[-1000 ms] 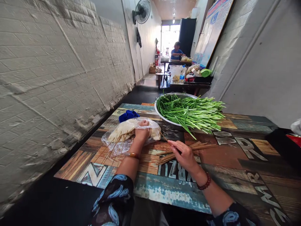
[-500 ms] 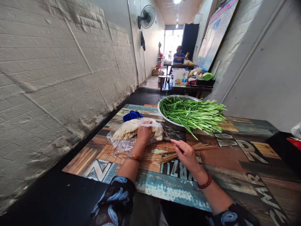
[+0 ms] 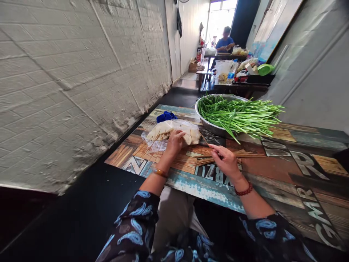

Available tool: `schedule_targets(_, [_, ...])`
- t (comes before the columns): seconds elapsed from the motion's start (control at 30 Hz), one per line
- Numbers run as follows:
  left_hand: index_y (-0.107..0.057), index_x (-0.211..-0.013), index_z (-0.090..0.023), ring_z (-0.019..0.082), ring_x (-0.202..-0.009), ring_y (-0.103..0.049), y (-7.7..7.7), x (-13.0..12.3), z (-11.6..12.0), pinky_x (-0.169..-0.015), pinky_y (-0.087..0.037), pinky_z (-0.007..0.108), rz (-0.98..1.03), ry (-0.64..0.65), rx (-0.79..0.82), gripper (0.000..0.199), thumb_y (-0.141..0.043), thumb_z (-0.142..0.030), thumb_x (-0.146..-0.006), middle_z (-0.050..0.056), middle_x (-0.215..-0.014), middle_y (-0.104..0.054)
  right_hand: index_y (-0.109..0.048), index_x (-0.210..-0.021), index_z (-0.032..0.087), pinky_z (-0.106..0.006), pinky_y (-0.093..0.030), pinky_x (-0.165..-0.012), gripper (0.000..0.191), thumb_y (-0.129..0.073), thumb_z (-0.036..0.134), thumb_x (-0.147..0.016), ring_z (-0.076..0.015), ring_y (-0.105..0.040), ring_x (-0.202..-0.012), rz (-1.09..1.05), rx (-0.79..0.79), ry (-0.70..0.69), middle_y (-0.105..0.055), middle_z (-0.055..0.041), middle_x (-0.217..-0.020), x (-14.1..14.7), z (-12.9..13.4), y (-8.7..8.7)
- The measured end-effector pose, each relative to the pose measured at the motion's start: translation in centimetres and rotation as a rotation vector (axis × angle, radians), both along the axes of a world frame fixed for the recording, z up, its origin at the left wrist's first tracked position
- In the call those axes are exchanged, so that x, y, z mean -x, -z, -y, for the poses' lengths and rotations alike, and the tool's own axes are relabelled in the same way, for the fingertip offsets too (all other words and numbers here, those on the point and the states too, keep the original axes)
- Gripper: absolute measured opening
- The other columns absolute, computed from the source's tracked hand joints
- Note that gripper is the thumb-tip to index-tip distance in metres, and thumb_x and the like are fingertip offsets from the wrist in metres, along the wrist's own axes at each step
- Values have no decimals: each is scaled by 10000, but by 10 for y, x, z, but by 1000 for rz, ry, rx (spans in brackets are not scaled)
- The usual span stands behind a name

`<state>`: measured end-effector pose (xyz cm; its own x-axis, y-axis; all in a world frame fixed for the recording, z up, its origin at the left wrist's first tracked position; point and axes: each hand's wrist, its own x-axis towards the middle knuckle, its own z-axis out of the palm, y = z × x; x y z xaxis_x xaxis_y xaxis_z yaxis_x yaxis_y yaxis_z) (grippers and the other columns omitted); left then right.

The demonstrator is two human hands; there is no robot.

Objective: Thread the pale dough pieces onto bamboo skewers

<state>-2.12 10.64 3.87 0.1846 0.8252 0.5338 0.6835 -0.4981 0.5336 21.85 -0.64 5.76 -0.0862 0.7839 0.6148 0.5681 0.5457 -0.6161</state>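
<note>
My left hand (image 3: 175, 142) is at the pale, folded food pieces (image 3: 160, 128) in a clear plastic bag, its fingers bent against them; whether it grips a piece is hidden. Several thin sticks poke out of the pieces on the left side. My right hand (image 3: 224, 160) pinches one thin wooden stick (image 3: 205, 140), whose far end points up and left towards the bag. Beneath and beside the right hand, a bundle of loose sticks (image 3: 247, 154) lies on the patterned table (image 3: 201, 189).
A metal bowl (image 3: 200, 117) heaped with green stalks (image 3: 245, 116) stands behind the right hand. A blue cloth (image 3: 166, 116) lies behind the bag. Farther back, a person in blue (image 3: 225, 43) sits at another table.
The view has tilted down and shifted left. My left hand has drawn back from under the plastic, so its fingers show more. My right hand still holds the stick.
</note>
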Motion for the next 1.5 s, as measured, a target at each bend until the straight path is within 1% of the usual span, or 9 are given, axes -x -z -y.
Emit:
schedule_targets(0.17, [-725, -988, -175, 218, -1086, -609, -13, 11, 30, -999, -472, 390, 134, -46, -76, 311, -490, -65, -816, 103, -1102, -662, -743, -978, 187, -323, -555, -713, 233, -584, 329, -883, -203, -694, -802, -7, 188, -121, -760, -85, -944, -12, 4, 4])
schedule_targets(0.33, [-705, -1020, -184, 192, -1067, -631, -34, 22, 80, -970, -496, 358, 275, -29, -196, 300, -487, -74, -845, 94, -1098, -672, -692, -906, 181, -232, -436, -448, 262, -601, 425, -877, -115, -567, -480, -207, 599, -317, -651, 0, -665, -15, 23, 3])
schedule_targets(0.5, [-685, -1065, -203, 191, -1097, -626, -48, 20, 126, -978, -499, 374, 256, 48, -314, 307, -493, -71, -865, 90, -1128, -669, -610, -851, 179, -175, -228, -342, 355, -683, 523, -797, -28, -366, -366, -772, 687, -299, -588, 36, -657, 30, 53, -9])
schedule_targets(0.8, [-671, -1121, -220, 211, -1207, -580, -45, 17, 175, -1024, -479, 410, 166, 197, -279, 305, -481, -111, -908, 113, -1208, -650, -575, -720, 166, -175, -163, -360, 450, -800, 549, -645, -21, -252, -407, -1017, 733, -356, -459, 82, -549, 110, 78, -26])
schedule_targets(0.93, [-632, -1217, -209, 249, -1283, -520, -52, 38, 187, -1085, -415, 455, 299, 92, -152, 340, -562, -219, -885, 132, -1356, -576, -585, -769, 167, -172, -171, -363, 411, -816, 481, -640, -19, -260, -415, -1063, 656, -338, -519, 70, -607, 121, 84, -41])
schedule_targets(1.03, [-656, -1175, -178, 288, -1189, -584, -56, 50, 192, -989, -482, 434, 612, -10, 143, 409, -654, -401, -831, 146, -1272, -627, -613, -783, 161, -174, -195, -367, 436, -813, 514, -623, -29, -301, -429, -1067, 596, -338, -553, 51, -621, 130, 84, -52])
schedule_targets(1.2, [-693, -1117, -144, 281, -1038, -652, -63, 42, 183, -902, -508, 387, 1091, 375, 652, 559, -664, -585, -775, 146, -1099, -709, -646, -881, 164, -178, -265, -403, 420, -790, 503, -679, -50, -386, -474, -1021, 551, -410, -607, 26, -696, 143, 73, -58])
schedule_targets(1.37, [-727, -988, -125, 236, -905, -674, -77, 20, 169, -794, -509, 307, 1225, 415, 691, 495, -838, -438, -622, 118, -970, -737, -669, -970, 179, -204, -384, -484, 411, -752, 509, -739, -86, -475, -535, -891, 517, -393, -646, 5, -758, 139, 65, -50])
schedule_targets(1.5, [-737, -942, -122, 207, -845, -661, -83, 10, 151, -756, -489, 286, 1153, 448, 600, 415, -821, -412, -659, 109, -929, -739, -690, -1056, 200, -275, -487, -718, 416, -703, 522, -793, -161, -609, -784, -725, 420, -354, -686, -35, -903, 110, 53, -42])
